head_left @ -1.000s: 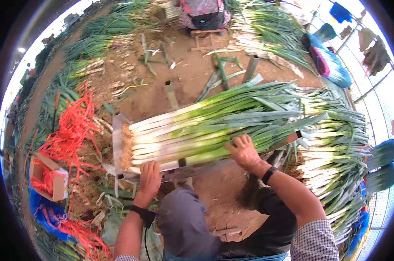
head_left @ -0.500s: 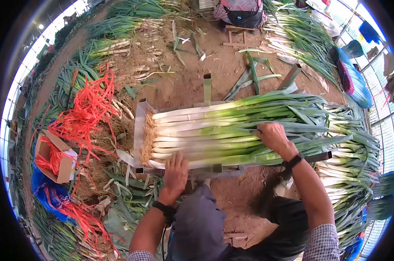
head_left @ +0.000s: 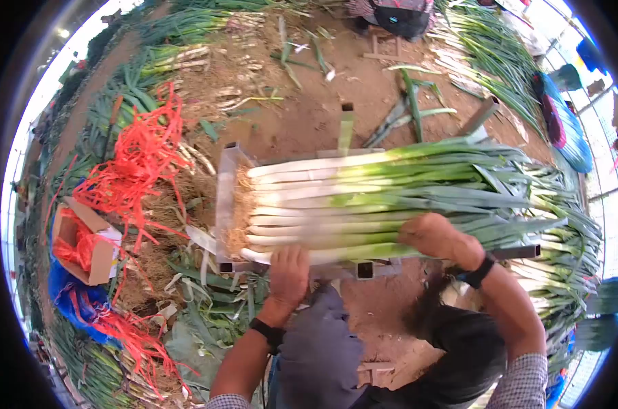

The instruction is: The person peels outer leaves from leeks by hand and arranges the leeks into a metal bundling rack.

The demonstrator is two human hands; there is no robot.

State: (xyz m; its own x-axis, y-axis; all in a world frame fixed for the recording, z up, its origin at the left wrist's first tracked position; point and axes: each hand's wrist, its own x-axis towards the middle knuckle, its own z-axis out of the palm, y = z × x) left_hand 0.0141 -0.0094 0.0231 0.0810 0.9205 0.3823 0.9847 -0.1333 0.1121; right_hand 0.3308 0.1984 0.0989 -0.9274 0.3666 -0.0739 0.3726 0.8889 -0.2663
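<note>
Long leeks (head_left: pixel 363 198) lie side by side in a metal frame (head_left: pixel 230 204), their roots against its left end plate and their green leaves pointing right. My left hand (head_left: pixel 290 273) rests at the near edge of the white stalks, fingers together against the nearest one; what it grips, if anything, is hidden. My right hand (head_left: pixel 440 238) is on the near side of the green part, its fingers curled at the leaves. A blur covers the stalks between my hands.
Red plastic strips (head_left: pixel 142 163) and an open cardboard box (head_left: pixel 94 245) lie at left. More leeks (head_left: pixel 527 273) are piled at right. Metal posts (head_left: pixel 346 126) rise from the frame's far side. At the top, a person (head_left: pixel 397 13) sits by a small wooden stool (head_left: pixel 382 44).
The view has shifted, so the frame appears farther right. My right hand has moved nearer to me, from the middle of the leaves to the near edge. My left hand stays at the stalks.
</note>
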